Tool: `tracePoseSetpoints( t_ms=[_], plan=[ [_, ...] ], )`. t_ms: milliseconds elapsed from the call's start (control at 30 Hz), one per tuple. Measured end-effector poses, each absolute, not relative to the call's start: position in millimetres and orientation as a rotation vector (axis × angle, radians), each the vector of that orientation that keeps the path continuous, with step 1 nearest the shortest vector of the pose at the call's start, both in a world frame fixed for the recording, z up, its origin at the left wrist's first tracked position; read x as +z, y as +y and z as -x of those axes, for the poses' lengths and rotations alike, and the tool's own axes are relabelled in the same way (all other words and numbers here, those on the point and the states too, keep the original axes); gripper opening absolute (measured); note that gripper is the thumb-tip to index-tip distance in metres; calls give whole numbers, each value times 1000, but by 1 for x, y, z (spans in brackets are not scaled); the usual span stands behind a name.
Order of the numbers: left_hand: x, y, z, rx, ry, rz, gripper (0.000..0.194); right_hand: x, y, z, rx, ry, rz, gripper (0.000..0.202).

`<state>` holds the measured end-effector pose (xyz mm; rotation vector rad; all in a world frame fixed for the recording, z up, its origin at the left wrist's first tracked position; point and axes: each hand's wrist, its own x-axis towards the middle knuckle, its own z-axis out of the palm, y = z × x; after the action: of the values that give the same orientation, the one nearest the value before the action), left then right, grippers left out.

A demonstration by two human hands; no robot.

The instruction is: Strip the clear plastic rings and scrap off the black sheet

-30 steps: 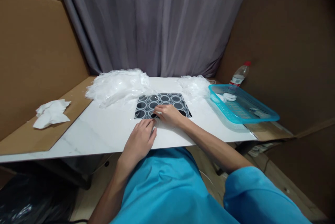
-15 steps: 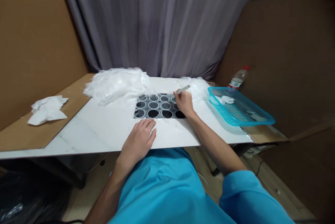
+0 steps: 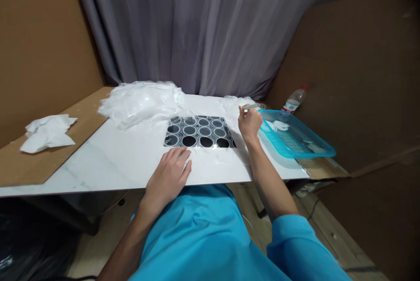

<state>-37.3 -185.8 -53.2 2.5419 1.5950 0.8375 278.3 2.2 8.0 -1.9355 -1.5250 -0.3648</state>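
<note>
The right hand (image 3: 250,123) partly hides the slim pale tool (image 3: 252,106) it holds.

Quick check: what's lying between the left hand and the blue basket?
The head view shows bare white tabletop beside the left hand, then the right forearm across the way, then a little more tabletop before the basket.

A mat (image 3: 197,131) lies on a surface (image 3: 114,158) between two plastic piles (image 3: 144,101) (image 3: 233,105), with a basket (image 3: 295,136) to the right and a bottle (image 3: 295,98) behind it.
</note>
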Motion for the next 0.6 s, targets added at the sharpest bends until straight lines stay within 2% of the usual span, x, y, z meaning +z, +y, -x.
tracePoseSetpoints(
  t_ms=[167,333,467,600],
  plan=[
    [-53,-186,37,829,1654,-2521,33,2,7,-286,-370,-1521,2157,35],
    [-53,-186,37,816,1682,-2515,32,-4,7,-279,-294,-1653,2136,35],
    [-52,-187,36,835,1680,-2514,31,-9,2,-260,-2,-1875,1781,31],
    [-51,-188,35,810,1696,-2524,31,-11,-8,-227,396,-2035,1282,36]
  ],
)
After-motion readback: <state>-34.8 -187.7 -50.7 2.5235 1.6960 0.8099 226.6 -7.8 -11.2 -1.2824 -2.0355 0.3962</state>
